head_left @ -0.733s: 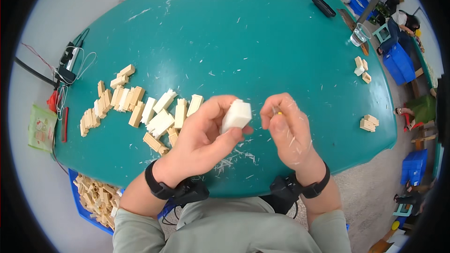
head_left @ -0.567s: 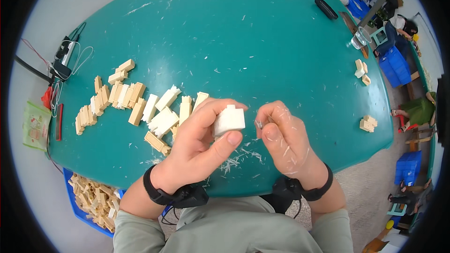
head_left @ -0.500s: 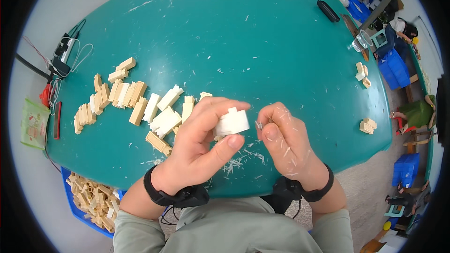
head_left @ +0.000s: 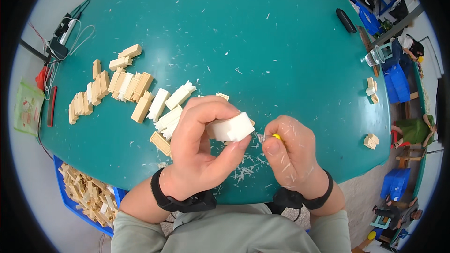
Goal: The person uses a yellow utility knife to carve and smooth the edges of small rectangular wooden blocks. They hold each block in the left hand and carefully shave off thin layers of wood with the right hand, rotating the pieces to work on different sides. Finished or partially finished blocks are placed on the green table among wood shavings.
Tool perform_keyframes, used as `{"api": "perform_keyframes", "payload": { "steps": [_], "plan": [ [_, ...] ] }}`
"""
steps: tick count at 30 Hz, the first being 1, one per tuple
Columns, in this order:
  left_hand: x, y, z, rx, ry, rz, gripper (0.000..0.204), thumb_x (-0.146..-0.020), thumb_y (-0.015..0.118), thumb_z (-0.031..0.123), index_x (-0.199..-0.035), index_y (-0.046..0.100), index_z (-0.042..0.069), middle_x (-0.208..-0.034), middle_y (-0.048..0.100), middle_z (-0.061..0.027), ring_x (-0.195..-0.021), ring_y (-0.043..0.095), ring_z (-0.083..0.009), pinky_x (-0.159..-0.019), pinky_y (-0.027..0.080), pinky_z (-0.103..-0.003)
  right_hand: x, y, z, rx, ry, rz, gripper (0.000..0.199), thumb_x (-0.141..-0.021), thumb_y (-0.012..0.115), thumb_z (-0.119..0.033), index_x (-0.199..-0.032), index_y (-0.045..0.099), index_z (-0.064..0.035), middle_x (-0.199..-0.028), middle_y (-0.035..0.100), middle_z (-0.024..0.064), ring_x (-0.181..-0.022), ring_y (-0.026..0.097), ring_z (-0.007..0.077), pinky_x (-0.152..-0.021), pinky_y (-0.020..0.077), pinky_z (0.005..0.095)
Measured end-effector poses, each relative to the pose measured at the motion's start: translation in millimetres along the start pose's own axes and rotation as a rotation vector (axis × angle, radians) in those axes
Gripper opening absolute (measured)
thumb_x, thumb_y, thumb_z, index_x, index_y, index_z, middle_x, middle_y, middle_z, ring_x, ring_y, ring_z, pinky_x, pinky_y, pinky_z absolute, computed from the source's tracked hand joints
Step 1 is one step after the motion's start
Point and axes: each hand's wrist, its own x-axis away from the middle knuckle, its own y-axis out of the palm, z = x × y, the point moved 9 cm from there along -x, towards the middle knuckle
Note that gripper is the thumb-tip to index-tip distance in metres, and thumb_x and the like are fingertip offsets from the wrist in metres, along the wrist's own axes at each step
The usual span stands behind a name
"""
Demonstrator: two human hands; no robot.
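Observation:
My left hand (head_left: 201,145) grips a white block-shaped plastic part (head_left: 233,128) between thumb and fingers, above the table. Just right of it, my right hand (head_left: 291,152) is closed around a small knife (head_left: 276,136); a bit of yellow handle and a short metal tip show, and the rest is hidden in the fist. The tip points at the part, with a small gap between them. Pale thin shavings (head_left: 244,172) lie on the table below, and some cling to my right hand. Beside my left hand lie several cream and white parts (head_left: 180,95).
More beige parts (head_left: 132,85) stand in rows on the green table (head_left: 262,56). A blue bin (head_left: 68,197) full of parts sits lower left. Cables and a power strip (head_left: 65,33) lie at the left edge. A clear cup (head_left: 375,57), a black case (head_left: 346,20) and small parts (head_left: 371,141) are at right.
The white part has been turned in my left hand, showing a different face. My right hand has shifted slightly right and down, and the knife's yellow handle now shows.

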Motion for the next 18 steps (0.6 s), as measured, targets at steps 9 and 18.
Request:
{"api": "perform_keyframes", "payload": {
  "steps": [9,18],
  "plan": [
    [0.3,4.8,3.9,-0.046,0.076,-0.035,0.041,-0.065,0.070,-0.005,-0.100,0.049,0.001,-0.097,0.053,-0.0137,-0.083,0.053,-0.0182,-0.065,0.045,-0.026,1.6,1.3,5.0,0.020,-0.007,0.009,0.027,-0.083,0.062,-0.026,-0.072,0.051,-0.0040,-0.062,0.050,0.0086,-0.052,0.048,0.0262,-0.046,0.0362,0.0341],
    [1.7,4.3,5.7,-0.117,0.111,-0.047,0.042,-0.065,0.072,-0.004,-0.099,0.049,0.002,-0.096,0.054,-0.0141,-0.082,0.053,-0.0175,-0.064,0.045,-0.025,2.0,1.1,4.6,0.060,-0.014,0.010,0.029,-0.083,0.062,-0.027,-0.069,0.050,-0.0044,-0.060,0.048,0.0081,-0.051,0.047,0.0261,-0.045,0.0351,0.0343]
  ]
}}
